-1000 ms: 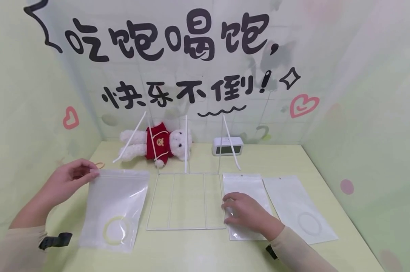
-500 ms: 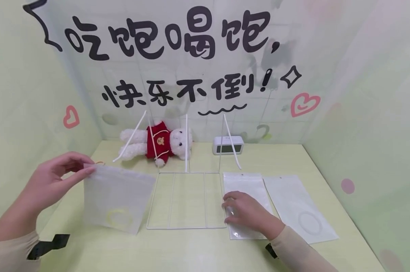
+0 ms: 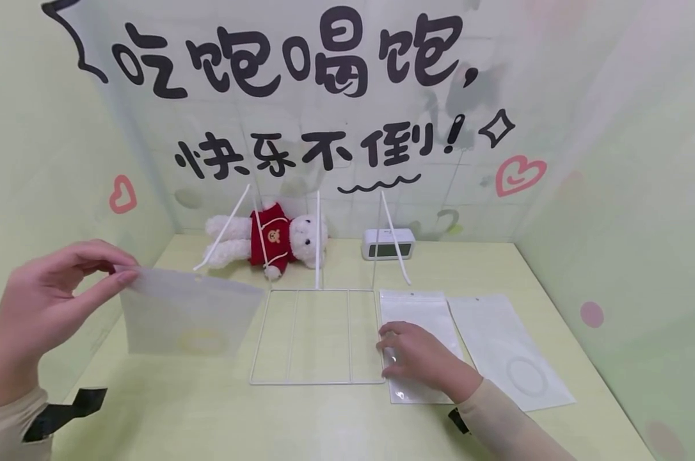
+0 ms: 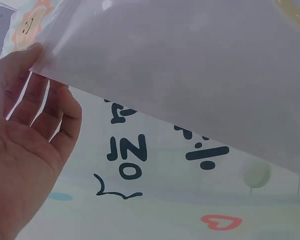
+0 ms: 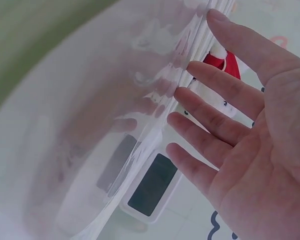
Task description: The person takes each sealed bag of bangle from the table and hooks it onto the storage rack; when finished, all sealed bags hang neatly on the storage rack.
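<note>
Bag, holed edge up, long axis tilted

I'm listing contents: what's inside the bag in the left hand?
A yellow ring shows faintly through the bag pinched by the left hand. Its cloudiness hides whether anything else is in there.

Bold black Chinese lettering stands on the pale back wall in two lines: the upper line reads "吃饱喝饱," and the lower line "快乐不倒!", with a wavy stroke under its latter part and a four-pointed star outline after it. The left-wrist view shows pieces of this lettering turned sideways, the rest covered by the bag. The dark display of the white clock shows no legible figures
</note>
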### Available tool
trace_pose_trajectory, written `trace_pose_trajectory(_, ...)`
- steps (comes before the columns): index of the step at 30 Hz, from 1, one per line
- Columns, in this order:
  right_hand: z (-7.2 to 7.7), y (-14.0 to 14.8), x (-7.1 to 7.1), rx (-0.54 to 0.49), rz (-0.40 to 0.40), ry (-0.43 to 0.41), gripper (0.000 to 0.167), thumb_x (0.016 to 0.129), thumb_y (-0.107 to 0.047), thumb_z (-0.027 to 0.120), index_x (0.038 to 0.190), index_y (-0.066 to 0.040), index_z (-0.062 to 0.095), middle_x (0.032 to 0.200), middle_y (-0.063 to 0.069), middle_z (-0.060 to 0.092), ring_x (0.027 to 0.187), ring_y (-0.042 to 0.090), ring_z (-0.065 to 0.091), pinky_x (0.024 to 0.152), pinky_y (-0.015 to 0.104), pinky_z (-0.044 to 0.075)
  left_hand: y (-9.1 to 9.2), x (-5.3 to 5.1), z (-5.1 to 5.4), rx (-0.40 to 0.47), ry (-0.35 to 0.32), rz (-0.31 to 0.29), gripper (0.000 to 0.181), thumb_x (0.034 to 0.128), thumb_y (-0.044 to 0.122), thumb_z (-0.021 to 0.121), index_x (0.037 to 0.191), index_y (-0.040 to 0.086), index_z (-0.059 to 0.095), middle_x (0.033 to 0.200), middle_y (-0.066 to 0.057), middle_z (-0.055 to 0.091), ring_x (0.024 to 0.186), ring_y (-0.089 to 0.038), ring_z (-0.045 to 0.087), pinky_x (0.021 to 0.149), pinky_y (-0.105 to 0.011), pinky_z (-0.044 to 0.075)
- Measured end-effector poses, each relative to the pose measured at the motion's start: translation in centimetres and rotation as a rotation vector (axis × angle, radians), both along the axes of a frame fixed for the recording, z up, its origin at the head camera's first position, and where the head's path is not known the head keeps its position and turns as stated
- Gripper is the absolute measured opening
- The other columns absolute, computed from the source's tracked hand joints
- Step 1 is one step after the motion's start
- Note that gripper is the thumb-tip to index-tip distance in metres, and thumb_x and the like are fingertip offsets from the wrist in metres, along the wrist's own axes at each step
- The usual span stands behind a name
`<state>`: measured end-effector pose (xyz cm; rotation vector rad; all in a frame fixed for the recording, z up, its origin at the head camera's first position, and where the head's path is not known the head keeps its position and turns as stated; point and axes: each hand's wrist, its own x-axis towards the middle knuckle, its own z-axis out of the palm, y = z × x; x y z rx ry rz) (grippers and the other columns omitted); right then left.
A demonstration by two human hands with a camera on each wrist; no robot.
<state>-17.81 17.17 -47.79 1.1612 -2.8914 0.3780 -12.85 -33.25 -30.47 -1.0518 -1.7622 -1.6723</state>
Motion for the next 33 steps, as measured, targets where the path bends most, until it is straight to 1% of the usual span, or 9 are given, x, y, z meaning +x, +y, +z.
trace_pose_trajectory(2, 0.0, 0.0, 0.0, 0.000, 0.000, -0.007, 0.043, 0.076, -0.032, 0.091, 0.110, -0.010, 0.079, 0.129, 0.009, 0.069, 0.122, 0.027, 0.064, 0.109, 0.043, 0.053, 0.3, 0.1, 0.5, 0.058, 0.007, -0.033, 0.021, 0.0753, -0.033, 0.066, 0.095, -0.032, 0.059, 0.095, -0.024, 0.073, 0.090, -0.024, 0.068, 0.086, -0.022, 0.057)
trace_pose_trajectory(4, 0.1, 0.1, 0.0, -0.002, 0.003, -0.008, 0.043, 0.075, -0.032, 0.091, 0.110, -0.010, 0.079, 0.128, 0.009, 0.069, 0.122, 0.027, 0.064, 0.109, 0.043, 0.053, 0.5, 0.3, 0.9, 0.107, 0.005, -0.044, 0.021, 0.0749, -0.035, 0.065, 0.095, -0.033, 0.057, 0.095, -0.025, 0.073, 0.089, -0.025, 0.068, 0.084, -0.023, 0.057)
trace_pose_trajectory(9, 0.1, 0.1, 0.1, -0.005, 0.008, -0.008, 0.043, 0.075, -0.031, 0.091, 0.110, -0.009, 0.079, 0.128, 0.010, 0.069, 0.122, 0.027, 0.064, 0.109, 0.044, 0.053, 0.8, 0.5, 1.5, 0.148, -0.017, -0.007, 0.021, 0.0760, -0.034, 0.065, 0.095, -0.033, 0.058, 0.095, -0.023, 0.074, 0.089, -0.025, 0.068, 0.083, -0.023, 0.057)
trace_pose_trajectory(13, 0.2, 0.1, 0.1, -0.003, 0.008, -0.008, 0.043, 0.075, -0.031, 0.092, 0.110, -0.009, 0.079, 0.129, 0.010, 0.069, 0.123, 0.028, 0.064, 0.110, 0.044, 0.052, 1.1, 0.2, 1.7, 0.167, -0.033, -0.006, 0.022, 0.0735, -0.037, 0.063, 0.095, -0.033, 0.058, 0.095, -0.022, 0.074, 0.087, -0.025, 0.069, 0.082, -0.023, 0.059)
trace_pose_trajectory(18, 0.0, 0.1, 0.1, -0.004, 0.011, 0.009, 0.044, 0.074, -0.032, 0.092, 0.110, -0.010, 0.079, 0.128, 0.010, 0.069, 0.122, 0.028, 0.064, 0.109, 0.043, 0.053, 1.1, -0.1, 1.6, 0.159, -0.051, -0.003, 0.024, 0.0723, -0.039, 0.061, 0.095, -0.033, 0.058, 0.094, -0.022, 0.074, 0.086, -0.025, 0.069, 0.081, -0.022, 0.059)
trace_pose_trajectory(24, -0.2, 0.1, 0.1, -0.008, 0.019, 0.032, 0.043, 0.073, -0.031, 0.092, 0.109, -0.010, 0.079, 0.127, 0.009, 0.070, 0.119, 0.027, 0.066, 0.106, 0.042, 0.055, 1.3, -0.7, 1.5, 0.143, -0.026, -0.022, 0.023, 0.0727, -0.037, 0.064, 0.095, -0.033, 0.059, 0.095, -0.022, 0.074, 0.087, -0.024, 0.068, 0.083, -0.023, 0.059)
trace_pose_trajectory(29, -0.2, 0.1, 0.2, -0.005, 0.011, 0.032, 0.044, 0.073, -0.031, 0.092, 0.109, -0.010, 0.079, 0.127, 0.009, 0.070, 0.120, 0.027, 0.065, 0.107, 0.042, 0.055, 1.5, -1.3, 1.5, 0.124, -0.023, -0.005, 0.023, 0.0730, -0.037, 0.063, 0.095, -0.033, 0.059, 0.095, -0.021, 0.075, 0.089, -0.023, 0.069, 0.085, -0.023, 0.059)
trace_pose_trajectory(33, -0.1, 0.0, 0.2, -0.006, 0.007, 0.022, 0.043, 0.074, -0.030, 0.092, 0.110, -0.010, 0.079, 0.128, 0.009, 0.070, 0.122, 0.027, 0.065, 0.107, 0.043, 0.054, 1.4, -1.6, 1.4, 0.133, -0.029, -0.007, 0.022, 0.0731, -0.038, 0.062, 0.095, -0.033, 0.059, 0.095, -0.021, 0.075, 0.088, -0.024, 0.070, 0.083, -0.023, 0.059)
